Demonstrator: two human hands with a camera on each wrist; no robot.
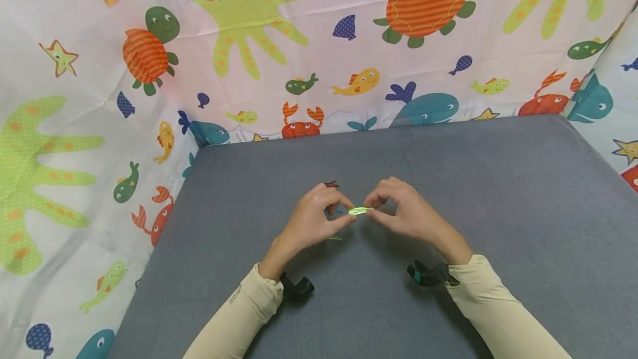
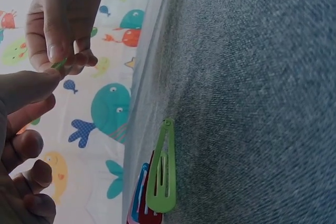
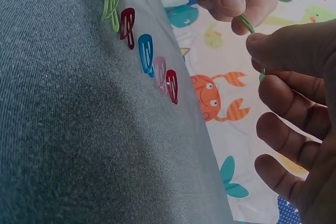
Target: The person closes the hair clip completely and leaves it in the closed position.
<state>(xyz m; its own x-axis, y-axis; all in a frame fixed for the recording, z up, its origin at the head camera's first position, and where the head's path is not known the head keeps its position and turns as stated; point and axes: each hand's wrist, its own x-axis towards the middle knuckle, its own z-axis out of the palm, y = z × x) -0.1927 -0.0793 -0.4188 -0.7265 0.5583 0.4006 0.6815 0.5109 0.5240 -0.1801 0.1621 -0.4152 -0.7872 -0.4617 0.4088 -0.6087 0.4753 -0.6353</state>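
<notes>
Both hands meet over the grey tabletop, pinching a light green snap hair clip (image 1: 358, 211) between them. At its left end, thumb and forefinger of my left hand (image 1: 315, 214) hold it. The thumb and fingertips of my right hand (image 1: 410, 212) grip the other end. Seen from the right wrist, part of the held clip lies behind the right thumb, and its springy parts appear spread apart. Below the hands lie more snap clips in a row: green (image 3: 111, 6), dark red (image 3: 127, 24), blue (image 3: 146, 51), pink (image 3: 160, 72) and red (image 3: 172, 85).
A grey cloth-covered table (image 1: 498, 193) spreads under the hands. Behind it and at both sides hangs a white curtain (image 1: 309, 15) printed with sea animals. Dark bands with camera mounts (image 1: 431, 274) sit at the wrists, below the cream sleeves.
</notes>
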